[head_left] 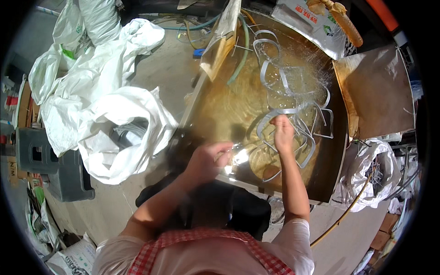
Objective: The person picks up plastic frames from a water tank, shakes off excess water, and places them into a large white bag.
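Head view, right hand [283,132] (outstretched) clasping strips [288,111], left hand [207,158] curled

Brightly lit across the middle now, dropping to solid black all round the rim! Blazing off the water [224,107] near centre toward four o'clock, nearly blown out, with dark shadow right beside it. Glowing almost white on the sacks [87,94] around ten o'clock. Sinking into deep shade at six, over the dark lap [206,206]. Smearing slightly at the left hand [211,159]. Bowing outward, softening toward the edges!
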Action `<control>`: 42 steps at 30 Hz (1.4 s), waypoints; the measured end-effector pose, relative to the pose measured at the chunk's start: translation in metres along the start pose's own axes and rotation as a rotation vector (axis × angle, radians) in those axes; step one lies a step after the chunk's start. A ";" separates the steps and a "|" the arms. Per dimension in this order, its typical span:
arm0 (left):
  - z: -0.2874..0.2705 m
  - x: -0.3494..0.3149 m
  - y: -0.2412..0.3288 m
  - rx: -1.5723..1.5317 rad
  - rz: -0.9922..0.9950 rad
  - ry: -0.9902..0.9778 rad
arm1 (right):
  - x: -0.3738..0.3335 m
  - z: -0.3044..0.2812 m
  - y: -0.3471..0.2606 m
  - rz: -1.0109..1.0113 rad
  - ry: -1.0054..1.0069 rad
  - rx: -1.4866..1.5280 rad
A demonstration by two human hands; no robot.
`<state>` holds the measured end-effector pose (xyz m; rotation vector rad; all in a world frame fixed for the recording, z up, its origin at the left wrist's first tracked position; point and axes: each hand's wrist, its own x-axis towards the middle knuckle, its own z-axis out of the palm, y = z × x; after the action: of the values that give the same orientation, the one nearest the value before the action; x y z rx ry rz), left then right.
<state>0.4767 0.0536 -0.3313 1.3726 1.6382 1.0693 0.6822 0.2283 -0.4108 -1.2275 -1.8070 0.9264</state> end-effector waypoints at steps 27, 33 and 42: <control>-0.057 0.037 -0.013 0.078 -0.286 -0.053 | 0.303 0.191 0.195 0.226 -0.110 -0.488; -0.064 0.026 -0.024 0.120 -0.158 -0.140 | 0.264 0.140 0.205 0.259 -0.338 -0.960; -0.034 0.001 -0.031 0.367 -0.029 -0.243 | 0.102 0.065 0.120 -0.085 -0.769 -1.226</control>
<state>0.4336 0.0470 -0.3468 1.6342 1.7183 0.5719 0.6471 0.3480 -0.5264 -1.5261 -3.2479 0.1075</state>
